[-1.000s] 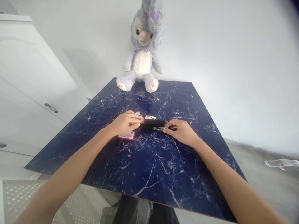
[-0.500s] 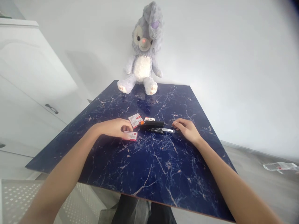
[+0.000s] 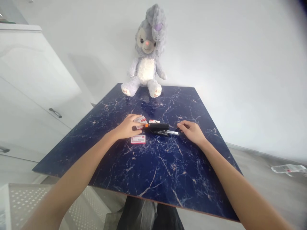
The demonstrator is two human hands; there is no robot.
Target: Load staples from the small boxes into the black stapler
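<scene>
My left hand [image 3: 127, 127] is over the left of a small cluster of things, fingers spread. Its fingertips reach onto a white-and-red small box [image 3: 141, 119], partly covered by them, and to the orange end of a black elongated object [image 3: 158, 126]. Just below the hand, a second white-and-red box [image 3: 138, 139] lies flat on the table. A third white-and-red box [image 3: 154, 121] shows behind the black object. In front of it lies a slim black-and-silver object [image 3: 172, 132], whose kind I cannot make out. To its right, my right hand [image 3: 191, 131] rests with curled fingers, nothing visible in them.
The dark blue marbled table [image 3: 153, 172] fills the middle. A grey plush toy [image 3: 146, 68] sits at its far edge against the wall. White cabinets [image 3: 31, 83] stand on the left, a perforated white panel [image 3: 26, 201] below. A clear plastic item [image 3: 287, 169] lies on the floor at right.
My left hand has let go of the near box, which lies slightly further right, and moved up and right to the back box. My right hand has hardly moved.
</scene>
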